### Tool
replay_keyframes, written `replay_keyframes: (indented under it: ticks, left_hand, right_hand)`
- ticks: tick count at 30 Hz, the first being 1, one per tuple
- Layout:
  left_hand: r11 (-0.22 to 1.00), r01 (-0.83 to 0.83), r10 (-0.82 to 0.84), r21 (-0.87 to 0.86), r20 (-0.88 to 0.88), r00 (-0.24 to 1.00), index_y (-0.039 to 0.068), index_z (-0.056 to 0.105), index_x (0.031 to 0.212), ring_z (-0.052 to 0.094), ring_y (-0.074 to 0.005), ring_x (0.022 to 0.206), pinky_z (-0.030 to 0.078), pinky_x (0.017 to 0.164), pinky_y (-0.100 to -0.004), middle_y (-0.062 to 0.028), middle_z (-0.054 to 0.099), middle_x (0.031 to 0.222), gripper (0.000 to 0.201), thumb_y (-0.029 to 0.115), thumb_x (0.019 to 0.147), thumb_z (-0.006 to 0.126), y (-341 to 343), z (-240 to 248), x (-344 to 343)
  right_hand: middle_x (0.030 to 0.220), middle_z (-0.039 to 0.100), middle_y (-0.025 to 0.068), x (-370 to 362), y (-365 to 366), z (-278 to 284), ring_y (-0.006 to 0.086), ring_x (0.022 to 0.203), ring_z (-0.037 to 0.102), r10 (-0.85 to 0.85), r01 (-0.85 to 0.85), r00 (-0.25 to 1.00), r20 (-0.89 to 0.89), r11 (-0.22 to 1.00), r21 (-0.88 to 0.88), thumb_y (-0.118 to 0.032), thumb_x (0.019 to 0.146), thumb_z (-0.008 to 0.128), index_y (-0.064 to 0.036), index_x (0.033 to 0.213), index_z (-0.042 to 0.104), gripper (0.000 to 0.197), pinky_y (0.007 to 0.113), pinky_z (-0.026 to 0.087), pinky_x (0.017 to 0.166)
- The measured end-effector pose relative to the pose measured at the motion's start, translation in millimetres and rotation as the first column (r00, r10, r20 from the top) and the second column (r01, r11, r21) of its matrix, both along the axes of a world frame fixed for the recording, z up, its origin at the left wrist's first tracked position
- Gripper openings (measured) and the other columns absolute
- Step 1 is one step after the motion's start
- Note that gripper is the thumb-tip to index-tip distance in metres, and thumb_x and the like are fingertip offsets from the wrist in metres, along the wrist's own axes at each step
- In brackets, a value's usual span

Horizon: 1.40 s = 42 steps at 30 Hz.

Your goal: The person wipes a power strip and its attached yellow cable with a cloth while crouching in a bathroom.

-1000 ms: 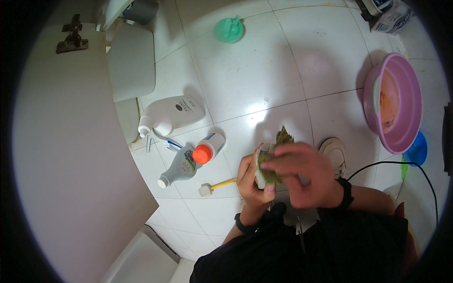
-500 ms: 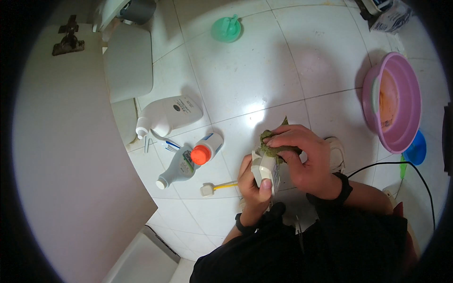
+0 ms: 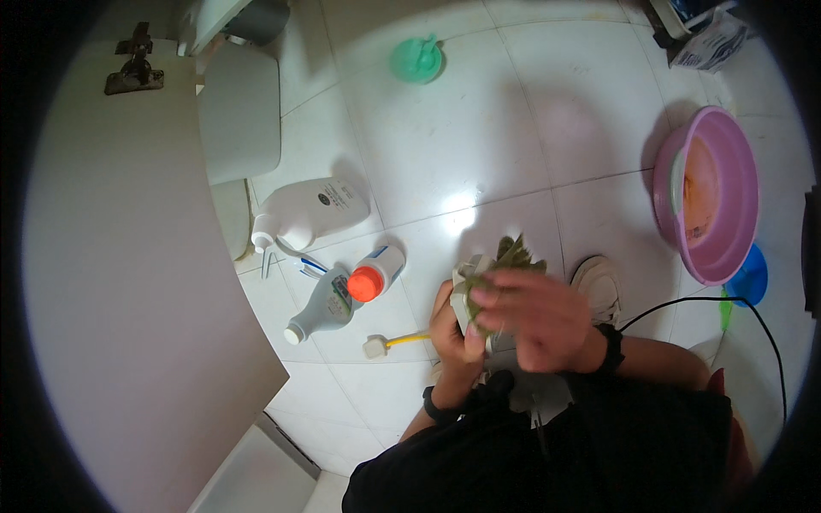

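My left hand (image 3: 451,332) is closed around a boxy off-white plastic object (image 3: 463,278); its kind is not clear, since my hands and a cloth cover much of it. Over its upper side lies a crumpled olive-green cloth (image 3: 519,256). My right hand (image 3: 547,321) presses this cloth to the object, its fingers slightly blurred. On the floor left of my left hand lies a small cream block (image 3: 375,346) with a thin yellow strip (image 3: 407,339) running toward my hand.
Left on the tiles lie a white jug-shaped bottle (image 3: 321,208), a grey-green bottle (image 3: 323,306), an orange-capped white bottle (image 3: 386,265) and a blue-and-white brush-like handle (image 3: 310,266). A green bowl-like item (image 3: 416,60) sits farther off. At right stand a pink basin (image 3: 742,171), a blue bowl (image 3: 753,275) and a black cable (image 3: 774,342).
My right hand has moved down and toward me across the white object with the cloth, and more of the cloth shows beyond its fingers. My left hand keeps its grip.
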<state>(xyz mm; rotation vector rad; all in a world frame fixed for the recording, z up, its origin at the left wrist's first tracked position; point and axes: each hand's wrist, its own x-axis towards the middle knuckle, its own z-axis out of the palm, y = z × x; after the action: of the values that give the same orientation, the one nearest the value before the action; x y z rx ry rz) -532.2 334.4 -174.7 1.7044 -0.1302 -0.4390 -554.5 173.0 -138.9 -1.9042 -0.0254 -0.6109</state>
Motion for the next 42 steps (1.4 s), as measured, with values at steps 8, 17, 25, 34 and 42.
replay_keyframes:
  ticks: [8,17,25,34,42]
  left_hand:
    - [0.996,-0.012,0.008,-0.086,-0.043,0.999,-0.011,0.064,0.110,0.061,-0.0282,0.100,0.050,0.085,-0.0364,-0.0210,0.061,0.114,0.059,0.046,0.095,0.057,7,-11,-4]
    - [0.960,-0.185,-0.026,-0.213,-0.720,0.694,-0.001,0.049,0.140,0.068,-0.0326,0.105,0.058,0.086,-0.0407,-0.0191,0.064,0.122,0.071,0.056,0.098,0.038,12,-25,9]
    - [0.988,-0.113,-0.003,-0.102,-0.757,0.653,0.005,0.051,0.141,0.068,-0.0212,0.107,0.056,0.089,-0.0350,-0.0102,0.067,0.123,0.060,0.050,0.110,0.026,-46,6,69]
    - [0.968,0.246,-0.179,-0.057,-0.842,0.509,0.008,0.055,0.135,0.069,-0.0248,0.101,0.061,0.083,-0.0457,-0.0125,0.068,0.117,0.063,0.057,0.107,0.028,-57,49,110]
    - [0.934,0.355,-0.222,-0.033,-0.833,0.507,0.006,0.053,0.137,0.066,-0.0240,0.106,0.059,0.088,-0.0441,-0.0128,0.065,0.121,0.064,0.057,0.106,0.030,-97,130,101]
  right_hand:
    - [0.105,0.075,0.0104,8,-3,-1,0.0331,0.103,0.072,0.004,0.002,0.992,-0.123,0.999,0.047,0.011,0.080,0.059,-0.0024,0.101,0.072,0.028,0.038,0.059,0.088]
    - [0.106,0.074,0.0140,24,-17,-16,0.0195,0.097,0.070,0.085,0.253,0.838,-0.539,0.815,0.521,-0.003,0.098,0.060,-0.0014,0.116,0.065,0.019,0.031,0.055,0.083]
    - [0.127,0.065,0.0235,17,-18,-35,0.0303,0.117,0.065,0.125,0.258,0.815,-0.565,0.796,0.547,-0.002,0.097,0.057,-0.0010,0.147,0.047,0.052,0.036,0.050,0.099]
    - [0.101,0.072,0.0184,35,-68,19,0.0286,0.092,0.069,0.248,0.242,0.608,-0.754,0.847,0.473,-0.006,0.091,0.064,0.0027,0.120,0.066,0.030,0.037,0.052,0.083]
    - [0.088,0.072,0.0160,19,-83,81,0.0231,0.081,0.067,0.288,0.460,0.497,-0.819,0.713,0.530,-0.006,0.090,0.064,0.0046,0.107,0.070,0.021,0.036,0.052,0.075]
